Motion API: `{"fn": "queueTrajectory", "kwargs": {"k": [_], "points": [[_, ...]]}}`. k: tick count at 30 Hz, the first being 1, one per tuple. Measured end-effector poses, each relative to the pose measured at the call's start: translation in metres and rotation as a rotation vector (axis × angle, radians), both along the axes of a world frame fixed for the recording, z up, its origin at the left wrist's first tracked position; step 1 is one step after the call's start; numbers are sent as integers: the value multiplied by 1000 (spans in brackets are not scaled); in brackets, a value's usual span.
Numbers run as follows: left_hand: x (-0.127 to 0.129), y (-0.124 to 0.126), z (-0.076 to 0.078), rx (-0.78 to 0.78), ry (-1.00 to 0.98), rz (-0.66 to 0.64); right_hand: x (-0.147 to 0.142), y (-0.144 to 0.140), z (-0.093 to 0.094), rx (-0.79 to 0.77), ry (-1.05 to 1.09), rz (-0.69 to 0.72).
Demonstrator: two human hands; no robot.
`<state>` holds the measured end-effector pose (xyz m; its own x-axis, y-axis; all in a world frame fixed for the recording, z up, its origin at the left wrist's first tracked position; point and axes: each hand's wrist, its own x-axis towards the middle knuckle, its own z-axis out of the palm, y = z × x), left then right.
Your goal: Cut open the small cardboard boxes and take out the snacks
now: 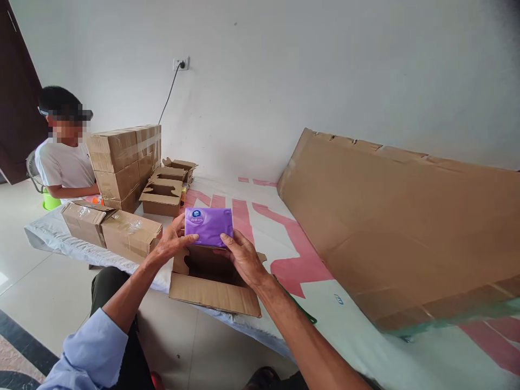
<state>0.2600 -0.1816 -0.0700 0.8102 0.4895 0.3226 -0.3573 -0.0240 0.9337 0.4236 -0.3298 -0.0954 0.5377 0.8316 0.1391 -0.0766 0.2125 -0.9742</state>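
A purple tissue pack (211,227) with a round blue logo is held between both hands. My left hand (175,238) grips its left end, thumb across the front. My right hand (244,252) closes on the lower right corner, with the thumb on the front. Just below the pack, an open cardboard box (215,295) sits at the table's near edge, one flap folded out toward me. Its inside is dark, and what it contains cannot be made out.
Two taped cartons (132,233) lie left of my left hand. Beyond them rise stacked cartons (117,179) and several open boxes (162,200). A person (67,157) sits at the far left. A large cardboard sheet (398,227) leans against the wall at right. The table cloth (320,303) is white and pink.
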Motion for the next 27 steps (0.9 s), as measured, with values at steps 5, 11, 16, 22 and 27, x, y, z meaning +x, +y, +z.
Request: {"fn": "queueTrajectory", "kwargs": {"k": [5, 11, 16, 22, 27], "points": [[11, 19, -5, -24, 54, 14, 12, 18, -4, -49, 99, 23], [20, 26, -9, -33, 72, 33, 21, 26, -13, -59, 114, 21], [20, 29, -10, -16, 118, 43, 23, 28, -19, -60, 120, 16], [20, 27, -7, -14, 137, 38, 24, 30, -21, -61, 120, 22], [19, 25, -5, 5, 128, 29, 21, 29, -17, -60, 125, 20]]}}
